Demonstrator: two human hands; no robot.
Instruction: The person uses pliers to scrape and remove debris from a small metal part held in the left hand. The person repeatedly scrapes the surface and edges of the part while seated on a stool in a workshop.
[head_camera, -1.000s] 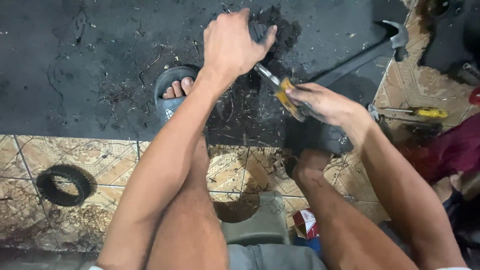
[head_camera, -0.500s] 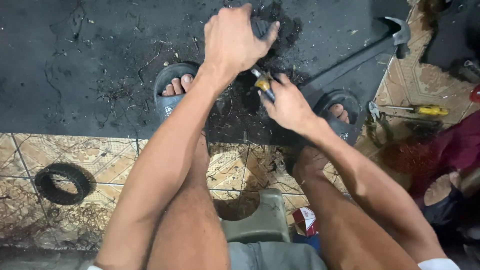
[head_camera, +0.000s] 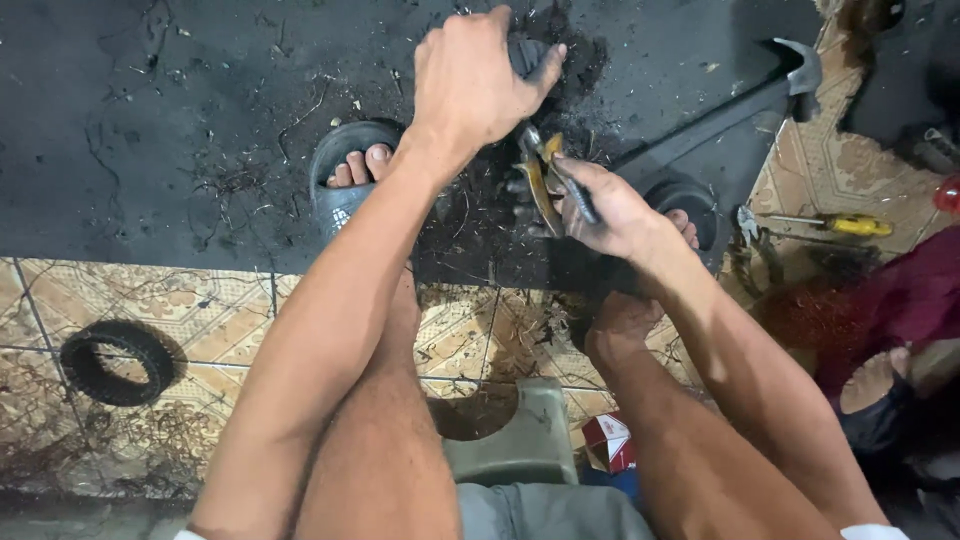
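My left hand (head_camera: 478, 82) presses down on a dark rubber piece (head_camera: 527, 52) lying on the black mat (head_camera: 150, 130), fingers wrapped over it. My right hand (head_camera: 610, 205) grips a pair of pliers (head_camera: 545, 170) with yellow and black handles; the jaws point up toward the left hand and meet the dark piece just under its fingers. Rubber shreds and grime are scattered on the mat around both hands. My feet in dark sandals (head_camera: 340, 180) rest on the mat's near edge.
A claw hammer (head_camera: 730, 105) lies on the mat to the right. A yellow-handled screwdriver (head_camera: 835, 224) sits on the patterned tiles at right. A small black rubber ring (head_camera: 118, 362) lies on the tiles at left. A low stool (head_camera: 520, 440) and another person's foot (head_camera: 872, 380) are nearby.
My right hand with the pliers has moved left and up, from beside the right sandal to just under my left hand. The left hand has stayed on the rubber piece.
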